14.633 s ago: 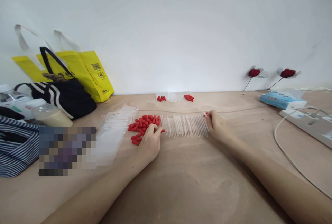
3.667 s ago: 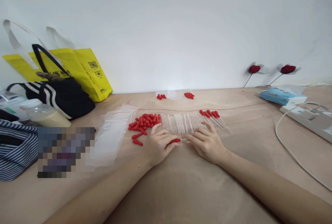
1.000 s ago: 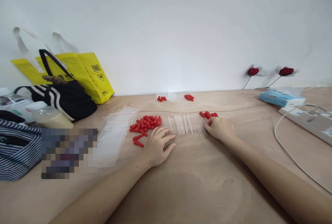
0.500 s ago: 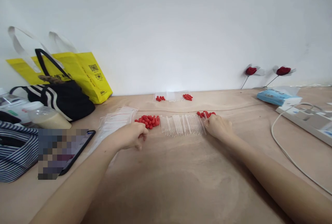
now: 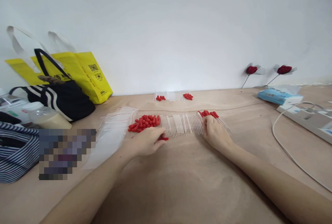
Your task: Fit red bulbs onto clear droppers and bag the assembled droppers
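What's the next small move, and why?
Probably bring the pinched red bulb toward the right hand: the left hand has it, and the right is at the end of the clear tubes, beside bulb-capped tubes. Whether it holds a tube is unclear.

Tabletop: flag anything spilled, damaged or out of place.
No spill or damage stands out: the clear tubes lie in a row, loose red bulbs heaped beside them. Pixelation hides a spot beside the striped bag.

Before the black-printed yellow bag (image 5: 81, 65) sits a white-striped black bag (image 5: 77, 101); right of the yellow bag lie red bulbs (image 5: 146, 121) and a blue packet (image 5: 275, 96).
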Demonstrator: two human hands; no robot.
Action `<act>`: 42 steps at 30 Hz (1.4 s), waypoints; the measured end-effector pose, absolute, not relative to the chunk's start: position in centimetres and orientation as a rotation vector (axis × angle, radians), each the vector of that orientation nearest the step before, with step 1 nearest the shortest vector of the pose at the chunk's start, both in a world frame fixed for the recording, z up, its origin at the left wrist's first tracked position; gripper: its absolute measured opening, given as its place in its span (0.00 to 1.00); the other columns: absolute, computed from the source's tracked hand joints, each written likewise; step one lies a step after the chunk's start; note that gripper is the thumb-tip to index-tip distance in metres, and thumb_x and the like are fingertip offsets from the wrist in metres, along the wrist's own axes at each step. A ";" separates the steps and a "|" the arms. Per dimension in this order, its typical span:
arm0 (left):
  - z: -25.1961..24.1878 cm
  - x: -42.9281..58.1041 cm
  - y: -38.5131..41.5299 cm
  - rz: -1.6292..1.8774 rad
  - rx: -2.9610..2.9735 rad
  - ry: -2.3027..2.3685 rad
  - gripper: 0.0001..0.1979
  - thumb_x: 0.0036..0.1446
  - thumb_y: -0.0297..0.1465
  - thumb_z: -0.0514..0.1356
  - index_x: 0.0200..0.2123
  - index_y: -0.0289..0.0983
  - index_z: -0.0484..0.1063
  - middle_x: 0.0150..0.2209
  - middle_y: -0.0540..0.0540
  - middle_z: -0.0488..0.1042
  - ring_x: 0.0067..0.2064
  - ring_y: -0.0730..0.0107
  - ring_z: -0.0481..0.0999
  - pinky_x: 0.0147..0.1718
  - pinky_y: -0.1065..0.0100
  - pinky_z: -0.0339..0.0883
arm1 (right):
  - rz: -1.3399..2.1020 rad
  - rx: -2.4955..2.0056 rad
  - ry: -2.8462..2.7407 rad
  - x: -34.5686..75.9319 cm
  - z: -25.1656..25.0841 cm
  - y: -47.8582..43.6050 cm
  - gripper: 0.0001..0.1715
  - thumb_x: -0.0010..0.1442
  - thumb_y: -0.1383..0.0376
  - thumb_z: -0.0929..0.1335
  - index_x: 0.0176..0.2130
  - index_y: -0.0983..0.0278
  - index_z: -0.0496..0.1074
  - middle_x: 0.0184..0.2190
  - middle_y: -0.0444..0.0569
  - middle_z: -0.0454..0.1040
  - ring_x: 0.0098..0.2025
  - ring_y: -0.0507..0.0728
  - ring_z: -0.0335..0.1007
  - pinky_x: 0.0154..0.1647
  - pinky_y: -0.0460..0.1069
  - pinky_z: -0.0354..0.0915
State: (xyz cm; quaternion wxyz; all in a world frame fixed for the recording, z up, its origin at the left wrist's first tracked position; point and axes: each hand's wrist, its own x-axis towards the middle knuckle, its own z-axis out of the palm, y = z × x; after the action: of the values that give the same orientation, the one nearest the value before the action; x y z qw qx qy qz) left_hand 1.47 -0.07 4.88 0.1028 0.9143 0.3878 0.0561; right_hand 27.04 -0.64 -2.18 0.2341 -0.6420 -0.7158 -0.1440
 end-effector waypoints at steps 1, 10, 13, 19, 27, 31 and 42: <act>4.0 2.1 -0.2 0.309 2.709 1.159 0.03 0.52 0.29 0.53 0.31 0.37 0.66 0.30 0.48 0.72 0.32 0.68 0.71 0.29 0.70 0.61 | -0.386 -1.655 -1.993 27.0 -2.4 -0.7 0.13 0.60 0.68 0.54 0.34 0.67 0.63 0.30 0.55 0.71 0.31 0.58 0.67 0.33 0.50 0.56; -1.1 4.4 -0.2 0.955 2.768 1.121 0.08 0.56 0.31 0.53 0.37 0.39 0.71 0.33 0.47 0.73 0.37 0.67 0.69 0.40 0.61 0.60 | -0.259 -1.118 -2.262 25.6 -3.3 -2.1 0.21 0.55 0.76 0.55 0.46 0.67 0.64 0.32 0.51 0.71 0.34 0.54 0.64 0.44 0.53 0.52; -1.1 4.8 -0.5 0.951 2.790 1.105 0.08 0.55 0.29 0.53 0.35 0.39 0.71 0.34 0.48 0.74 0.38 0.67 0.69 0.43 0.60 0.59 | -0.221 -1.043 -2.283 25.1 -3.0 -2.5 0.17 0.56 0.74 0.57 0.44 0.66 0.66 0.34 0.50 0.71 0.35 0.54 0.64 0.47 0.55 0.50; -1.2 4.9 -0.6 0.973 2.798 1.105 0.08 0.56 0.30 0.53 0.35 0.40 0.71 0.34 0.49 0.76 0.40 0.68 0.71 0.49 0.57 0.55 | -0.214 -1.047 -2.240 25.0 -3.0 -2.5 0.13 0.59 0.71 0.58 0.41 0.65 0.67 0.31 0.49 0.71 0.34 0.53 0.64 0.45 0.54 0.52; -1.2 4.9 -0.6 1.081 2.812 1.111 0.08 0.56 0.31 0.54 0.34 0.38 0.72 0.29 0.50 0.77 0.33 0.69 0.71 0.40 0.61 0.57 | -0.160 -1.011 -2.235 24.2 -2.9 -2.9 0.12 0.59 0.71 0.58 0.39 0.65 0.68 0.29 0.48 0.71 0.31 0.53 0.64 0.44 0.53 0.53; -1.2 4.8 -0.7 1.125 2.785 1.105 0.08 0.57 0.31 0.53 0.32 0.38 0.72 0.28 0.51 0.76 0.32 0.70 0.70 0.39 0.63 0.57 | -0.102 -0.981 -2.229 23.9 -2.9 -3.1 0.11 0.59 0.71 0.58 0.38 0.66 0.68 0.28 0.47 0.71 0.30 0.52 0.63 0.42 0.52 0.53; -1.7 4.5 -0.7 0.992 2.867 0.973 0.08 0.58 0.29 0.52 0.32 0.37 0.70 0.28 0.50 0.76 0.34 0.69 0.71 0.40 0.63 0.56 | -0.104 -0.893 -2.282 24.3 -2.6 -2.9 0.15 0.57 0.73 0.58 0.41 0.65 0.69 0.27 0.45 0.71 0.28 0.50 0.63 0.40 0.51 0.50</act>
State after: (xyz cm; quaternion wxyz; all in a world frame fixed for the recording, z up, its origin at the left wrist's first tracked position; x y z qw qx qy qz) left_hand 4.47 -0.65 -1.73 -0.0224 0.8997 0.3053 0.3112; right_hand 24.35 -2.89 -2.62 0.3376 -0.3427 -0.8758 -0.0399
